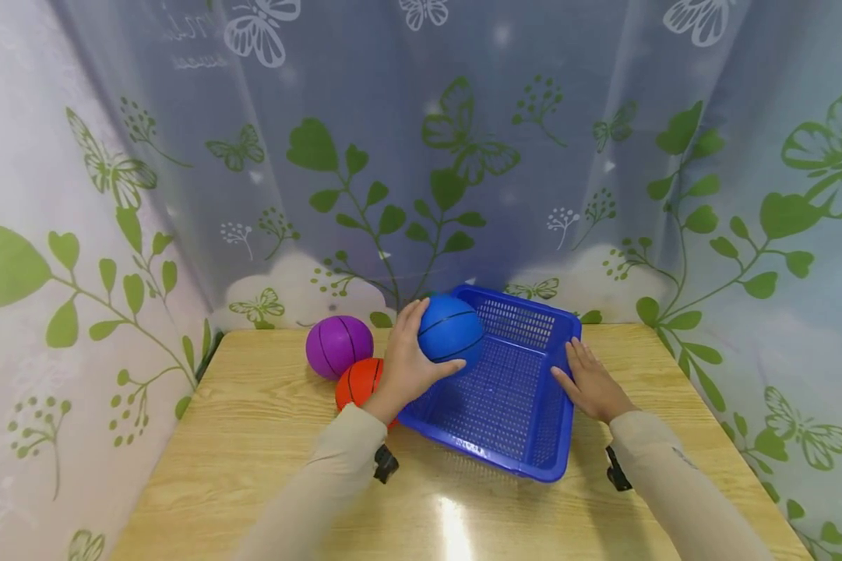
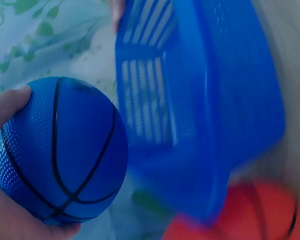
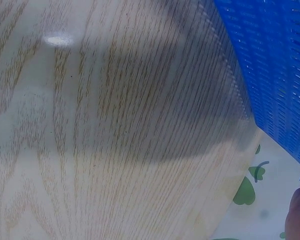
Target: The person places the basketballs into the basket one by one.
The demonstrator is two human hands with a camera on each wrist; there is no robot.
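Note:
My left hand (image 1: 408,363) holds a blue toy basketball (image 1: 452,333), thumb on one side and fingers spread on the other. In the head view the ball overlaps the left part of a blue plastic basket (image 1: 487,448). The left wrist view shows the blue ball (image 2: 85,155) beside the basket wall (image 2: 250,85). My right hand (image 1: 597,387) rests at the basket's right rim, fingers straight and thumb over the edge. Only a bit of that hand (image 3: 297,215) shows in the right wrist view.
A purple ball (image 1: 339,347) and a red ball (image 1: 360,382) sit on the wooden table (image 1: 252,436) left of the basket. The red one is partly hidden by my left hand. A patterned curtain (image 1: 392,117) hangs behind and at both sides.

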